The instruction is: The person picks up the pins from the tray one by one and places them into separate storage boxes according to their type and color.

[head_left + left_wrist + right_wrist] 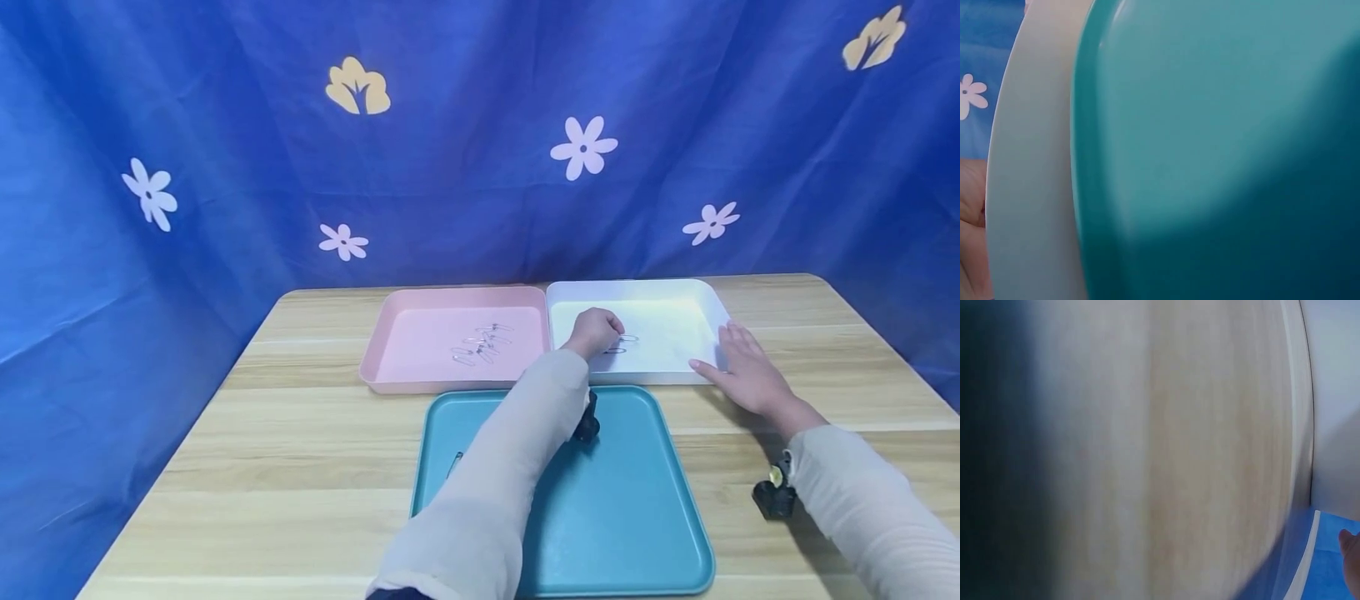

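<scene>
Reaching across the teal tray, my left hand is low inside the white tray. Its fingers are curled down, and the fingertips pinch the near end of a thin, looped metal safety pin. A second safety pin lies just below those fingers. My right hand is spread with straight fingers at the right front corner of the white tray, touching its rim. In the left wrist view, part of the left hand shows beyond the white tray's wall; its fingertips are hidden there.
The pink tray adjoins the white one on the left, with several safety pins spread in it. Another pin lies in the teal tray beside my left sleeve. All three trays stand on a wooden table before a blue curtain.
</scene>
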Demonstrator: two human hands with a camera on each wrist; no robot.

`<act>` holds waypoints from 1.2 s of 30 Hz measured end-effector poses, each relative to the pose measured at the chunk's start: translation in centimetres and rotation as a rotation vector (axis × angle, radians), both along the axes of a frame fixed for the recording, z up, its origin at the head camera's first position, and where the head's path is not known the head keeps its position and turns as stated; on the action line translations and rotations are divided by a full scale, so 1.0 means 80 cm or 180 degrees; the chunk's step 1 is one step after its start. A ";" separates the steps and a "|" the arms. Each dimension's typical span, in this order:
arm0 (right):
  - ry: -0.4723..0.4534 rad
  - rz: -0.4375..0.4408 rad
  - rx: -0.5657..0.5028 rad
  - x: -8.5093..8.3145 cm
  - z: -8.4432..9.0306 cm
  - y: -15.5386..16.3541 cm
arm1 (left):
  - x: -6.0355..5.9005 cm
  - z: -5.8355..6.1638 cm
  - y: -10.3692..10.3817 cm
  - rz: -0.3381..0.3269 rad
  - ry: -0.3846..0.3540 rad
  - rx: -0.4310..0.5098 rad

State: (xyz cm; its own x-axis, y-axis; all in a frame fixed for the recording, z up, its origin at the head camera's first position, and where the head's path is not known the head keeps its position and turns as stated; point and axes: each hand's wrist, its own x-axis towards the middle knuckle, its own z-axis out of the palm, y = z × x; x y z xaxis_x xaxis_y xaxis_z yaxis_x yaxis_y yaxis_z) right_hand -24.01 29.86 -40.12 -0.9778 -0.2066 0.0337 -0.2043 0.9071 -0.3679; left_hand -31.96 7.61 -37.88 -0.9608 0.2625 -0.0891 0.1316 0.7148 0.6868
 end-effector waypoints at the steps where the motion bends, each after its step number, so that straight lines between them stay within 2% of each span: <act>1: 0.0003 0.0003 0.0000 0.000 0.000 -0.001 | 0.000 0.000 -0.001 -0.0004 0.0006 -0.0025; 12: 0.0009 -0.0020 -0.0037 0.004 -0.001 -0.004 | 0.002 -0.003 -0.002 -0.0054 0.0007 -0.0394; 21: 0.0004 -0.0019 -0.0027 0.003 -0.002 -0.006 | 0.005 -0.001 -0.009 -0.0140 0.0002 -0.0375; 27: -0.0026 -0.0024 -0.0037 0.004 0.002 -0.008 | 0.013 0.011 -0.019 -0.0209 0.0065 -0.0193; 36: -0.0019 -0.0056 -0.0024 0.002 0.002 -0.004 | 0.037 0.038 -0.042 -0.0454 0.0109 -0.0008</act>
State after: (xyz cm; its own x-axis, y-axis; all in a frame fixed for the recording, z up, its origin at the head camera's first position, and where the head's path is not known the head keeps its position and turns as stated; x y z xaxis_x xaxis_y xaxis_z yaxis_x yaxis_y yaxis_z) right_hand -23.87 29.55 -39.94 -0.9815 -0.1890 0.0294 -0.1861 0.9078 -0.3758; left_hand -28.98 4.23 -34.86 -0.9162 0.3965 -0.0579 0.2553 0.6889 0.6784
